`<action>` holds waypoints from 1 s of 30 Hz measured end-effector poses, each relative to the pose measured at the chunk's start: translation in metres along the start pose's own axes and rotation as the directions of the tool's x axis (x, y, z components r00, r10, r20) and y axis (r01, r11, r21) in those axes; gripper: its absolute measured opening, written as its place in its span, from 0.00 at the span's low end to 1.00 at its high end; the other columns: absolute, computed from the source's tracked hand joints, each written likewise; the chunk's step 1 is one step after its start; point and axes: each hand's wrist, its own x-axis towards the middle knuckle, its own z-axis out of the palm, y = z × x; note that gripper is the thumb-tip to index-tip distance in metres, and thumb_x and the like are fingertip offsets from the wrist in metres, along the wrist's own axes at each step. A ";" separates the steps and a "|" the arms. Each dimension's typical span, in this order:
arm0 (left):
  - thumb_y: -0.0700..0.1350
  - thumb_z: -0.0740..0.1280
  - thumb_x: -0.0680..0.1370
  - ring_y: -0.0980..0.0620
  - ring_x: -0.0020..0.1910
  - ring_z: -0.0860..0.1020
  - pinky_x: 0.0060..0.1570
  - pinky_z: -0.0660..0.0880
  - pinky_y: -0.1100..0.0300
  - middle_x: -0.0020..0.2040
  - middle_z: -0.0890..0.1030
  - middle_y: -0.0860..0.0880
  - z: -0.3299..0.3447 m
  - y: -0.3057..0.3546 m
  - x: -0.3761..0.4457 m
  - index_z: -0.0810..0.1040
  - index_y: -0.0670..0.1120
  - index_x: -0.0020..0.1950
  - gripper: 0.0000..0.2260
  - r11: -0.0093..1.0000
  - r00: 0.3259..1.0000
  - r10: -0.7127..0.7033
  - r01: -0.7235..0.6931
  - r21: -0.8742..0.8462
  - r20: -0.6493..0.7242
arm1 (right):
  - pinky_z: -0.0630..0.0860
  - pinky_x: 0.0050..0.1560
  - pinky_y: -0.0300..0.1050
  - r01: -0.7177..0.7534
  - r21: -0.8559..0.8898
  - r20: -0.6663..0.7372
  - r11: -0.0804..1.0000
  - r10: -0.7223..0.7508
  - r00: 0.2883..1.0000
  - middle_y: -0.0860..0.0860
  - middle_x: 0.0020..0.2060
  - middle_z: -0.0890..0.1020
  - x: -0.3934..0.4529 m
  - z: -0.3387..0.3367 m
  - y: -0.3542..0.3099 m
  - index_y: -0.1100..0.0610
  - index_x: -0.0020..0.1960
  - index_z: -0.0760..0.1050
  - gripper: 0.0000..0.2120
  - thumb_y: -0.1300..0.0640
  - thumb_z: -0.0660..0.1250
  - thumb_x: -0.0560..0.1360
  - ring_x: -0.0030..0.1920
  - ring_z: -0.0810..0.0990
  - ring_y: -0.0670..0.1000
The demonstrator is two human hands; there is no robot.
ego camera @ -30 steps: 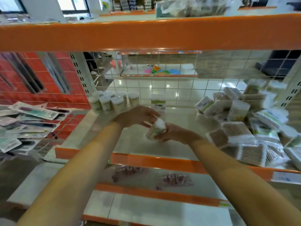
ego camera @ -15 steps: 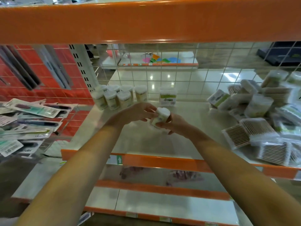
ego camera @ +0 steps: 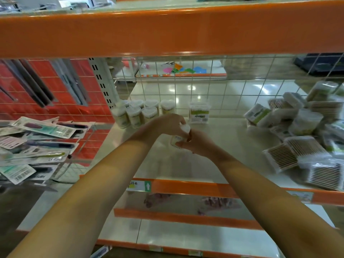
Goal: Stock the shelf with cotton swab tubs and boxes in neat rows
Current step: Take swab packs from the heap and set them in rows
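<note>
Both hands hold one small cotton swab tub (ego camera: 179, 135) above the middle of the white shelf (ego camera: 229, 142). My left hand (ego camera: 163, 125) curls over its white lid from the left. My right hand (ego camera: 200, 145) grips its body from below and the right. The tub is tilted. Several heart-lidded tubs (ego camera: 138, 112) stand in two rows at the shelf's back left. A rectangular swab box (ego camera: 199, 112) stands just right of them. A loose heap of swab tubs and boxes (ego camera: 301, 131) covers the shelf's right side.
An orange shelf beam (ego camera: 171, 28) runs overhead and a wire grid (ego camera: 204, 90) backs the shelf. Carded items (ego camera: 37, 142) lie on a wire rack at the left. An orange front edge (ego camera: 204, 189) with price labels borders the shelf; lower shelves sit beneath.
The tub has moved slightly forward and up toward the standing rows, with both hands staying on it. The camera has shifted nearer the shelf.
</note>
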 end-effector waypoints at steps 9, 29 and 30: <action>0.47 0.71 0.73 0.58 0.30 0.70 0.29 0.64 0.68 0.34 0.74 0.53 0.005 -0.027 -0.004 0.75 0.45 0.44 0.08 0.937 0.991 -0.042 -0.004 -0.350 -0.125 | 0.72 0.40 0.36 -0.074 0.087 -0.123 0.993 0.085 0.989 0.51 0.51 0.78 0.006 -0.002 0.013 0.62 0.60 0.72 0.24 0.48 0.72 0.71 0.47 0.76 0.47; 0.45 0.69 0.75 0.51 0.57 0.77 0.56 0.76 0.58 0.56 0.78 0.47 0.084 -0.031 -0.038 0.74 0.49 0.59 0.13 0.251 0.970 -0.117 -0.180 -0.951 -0.214 | 0.78 0.56 0.46 -0.142 0.735 0.096 0.663 0.107 0.990 0.51 0.49 0.82 0.006 -0.021 -0.013 0.57 0.56 0.76 0.09 0.57 0.64 0.77 0.52 0.81 0.50; 0.45 0.69 0.75 0.53 0.55 0.77 0.53 0.76 0.61 0.55 0.79 0.48 0.084 -0.032 -0.039 0.75 0.50 0.58 0.12 0.279 0.971 -0.107 -0.177 -0.944 -0.213 | 0.78 0.56 0.46 -0.139 0.718 0.082 0.682 0.115 0.990 0.52 0.50 0.82 0.007 -0.020 -0.013 0.58 0.57 0.75 0.10 0.57 0.65 0.77 0.53 0.81 0.51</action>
